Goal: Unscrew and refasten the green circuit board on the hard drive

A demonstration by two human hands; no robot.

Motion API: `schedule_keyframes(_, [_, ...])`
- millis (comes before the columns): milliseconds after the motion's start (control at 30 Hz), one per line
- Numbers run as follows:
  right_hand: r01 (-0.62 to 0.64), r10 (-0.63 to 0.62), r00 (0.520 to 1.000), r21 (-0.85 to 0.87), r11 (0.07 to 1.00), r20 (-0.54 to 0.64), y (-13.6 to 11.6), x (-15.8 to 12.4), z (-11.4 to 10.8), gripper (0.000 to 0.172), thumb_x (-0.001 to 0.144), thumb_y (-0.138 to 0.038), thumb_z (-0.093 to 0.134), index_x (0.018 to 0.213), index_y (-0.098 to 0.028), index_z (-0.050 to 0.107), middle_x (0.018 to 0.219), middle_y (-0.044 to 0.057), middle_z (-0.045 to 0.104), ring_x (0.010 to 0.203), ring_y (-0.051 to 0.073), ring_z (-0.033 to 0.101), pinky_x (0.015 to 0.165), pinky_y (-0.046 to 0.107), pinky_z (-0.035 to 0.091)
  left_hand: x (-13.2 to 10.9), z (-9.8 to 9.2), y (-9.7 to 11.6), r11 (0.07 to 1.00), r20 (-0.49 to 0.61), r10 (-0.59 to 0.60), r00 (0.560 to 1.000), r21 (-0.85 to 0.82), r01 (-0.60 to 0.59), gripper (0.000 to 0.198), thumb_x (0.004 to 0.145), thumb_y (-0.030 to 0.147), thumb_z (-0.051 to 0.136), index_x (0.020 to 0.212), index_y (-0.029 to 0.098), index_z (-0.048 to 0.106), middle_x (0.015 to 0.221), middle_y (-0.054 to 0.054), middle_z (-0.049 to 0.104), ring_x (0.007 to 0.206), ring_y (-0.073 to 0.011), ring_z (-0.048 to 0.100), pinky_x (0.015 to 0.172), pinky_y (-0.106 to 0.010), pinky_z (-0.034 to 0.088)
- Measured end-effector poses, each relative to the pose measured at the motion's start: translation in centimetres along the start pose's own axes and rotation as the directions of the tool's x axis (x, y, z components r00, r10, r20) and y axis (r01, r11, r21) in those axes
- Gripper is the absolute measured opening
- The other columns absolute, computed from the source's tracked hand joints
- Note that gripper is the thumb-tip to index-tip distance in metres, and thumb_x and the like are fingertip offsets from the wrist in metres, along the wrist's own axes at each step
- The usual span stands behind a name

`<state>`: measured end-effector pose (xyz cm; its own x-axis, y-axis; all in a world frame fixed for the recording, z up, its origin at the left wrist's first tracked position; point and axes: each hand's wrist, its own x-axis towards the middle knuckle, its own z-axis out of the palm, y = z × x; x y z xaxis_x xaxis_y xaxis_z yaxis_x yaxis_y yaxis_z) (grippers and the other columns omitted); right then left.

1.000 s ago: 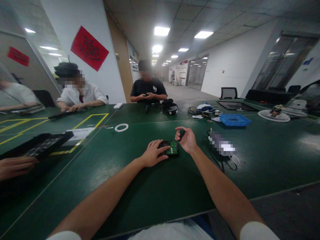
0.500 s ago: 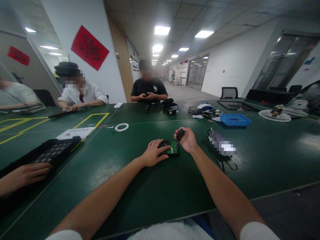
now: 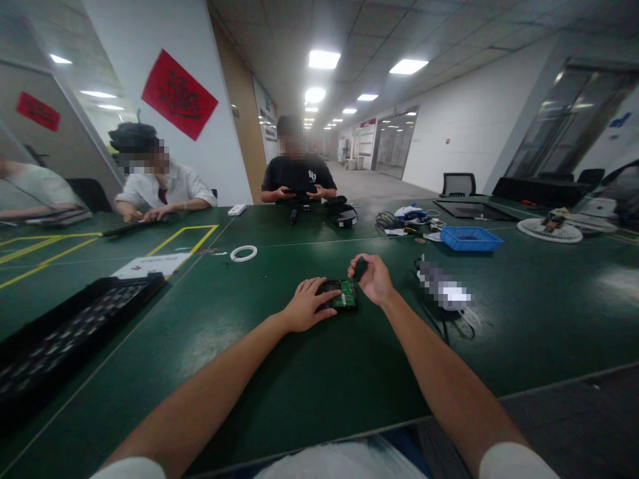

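Head view: left hand (image 3: 304, 309), grip spread, rests on a green-boarded device (image 3: 346, 299); right hand (image 3: 375, 279) clasps a dark object (image 3: 360, 267).

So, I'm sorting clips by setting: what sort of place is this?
Probably a shared workroom: a person in black is across the green table, which holds a blue tray and a circuit board.

Left hand (image 3: 303, 309) on circuit board (image 3: 346, 297) on bench (image 3: 324, 379); right hand (image 3: 377, 282) holds dark object (image 3: 360, 268) right of board; blue tray (image 3: 473, 245) beyond, farther right.
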<state>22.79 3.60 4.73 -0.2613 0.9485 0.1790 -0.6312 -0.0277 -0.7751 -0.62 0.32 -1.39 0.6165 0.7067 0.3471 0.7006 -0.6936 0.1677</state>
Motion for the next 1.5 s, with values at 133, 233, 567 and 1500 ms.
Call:
schedule_keyframes(133, [-0.035, 0.035, 0.999, 0.002, 0.999, 0.011, -0.15, -0.20, 0.13, 0.015, 0.080, -0.038, 0.063, 0.083, -0.023, 0.061, 0.075, 0.002, 0.065, 0.068, 0.018, 0.058, 0.064, 0.031, 0.048, 0.00, -0.07, 0.01, 1.000, 0.009, 0.002, 1.000, 0.009, -0.002, 0.058, 0.094, 0.062, 0.052, 0.149, 0.042, 0.048, 0.160, -0.009, 0.030, 0.143, -0.0398, 0.030, 0.114, -0.063, 0.026])
schedule_keyframes(233, [-0.020, 0.021, 0.998, -0.015, 1.000, 0.054, -0.31, -0.23, 0.23, 0.020, 0.083, -0.043, 0.059, 0.082, -0.023, 0.062, 0.063, 0.000, 0.056, 0.057, 0.016, 0.050, 0.056, 0.029, 0.043, 0.01, -0.10, 0.04, 1.000, 0.011, 0.003, 1.000, 0.012, -0.004, 0.058, 0.095, 0.063, 0.051, 0.149, 0.042, 0.047, 0.160, -0.009, 0.029, 0.143, -0.0394, 0.029, 0.114, -0.063, 0.026])
schedule_keyframes(567, [-0.013, 0.014, 0.999, -0.014, 1.000, 0.037, -0.16, -0.16, 0.21, 0.019, 0.082, -0.040, 0.060, 0.077, -0.022, 0.062, 0.072, 0.002, 0.060, 0.063, 0.016, 0.054, 0.062, 0.030, 0.045, 0.03, -0.04, 0.01, 1.000, 0.008, -0.001, 1.000, 0.001, 0.001, 0.058, 0.094, 0.062, 0.053, 0.148, 0.042, 0.048, 0.159, -0.009, 0.031, 0.143, -0.0399, 0.030, 0.114, -0.063, 0.026])
schedule_keyframes(1500, [0.013, -0.014, 0.999, 0.018, 1.000, 0.029, -0.13, -0.07, 0.20, 0.019, 0.083, -0.041, 0.061, 0.084, -0.022, 0.064, 0.066, -0.001, 0.056, 0.054, 0.014, 0.048, 0.055, 0.029, 0.041, -0.07, 0.02, -0.03, 1.000, 0.012, -0.005, 1.000, 0.008, 0.005, 0.058, 0.094, 0.062, 0.052, 0.149, 0.043, 0.047, 0.160, -0.008, 0.028, 0.143, -0.0395, 0.030, 0.114, -0.063, 0.026])
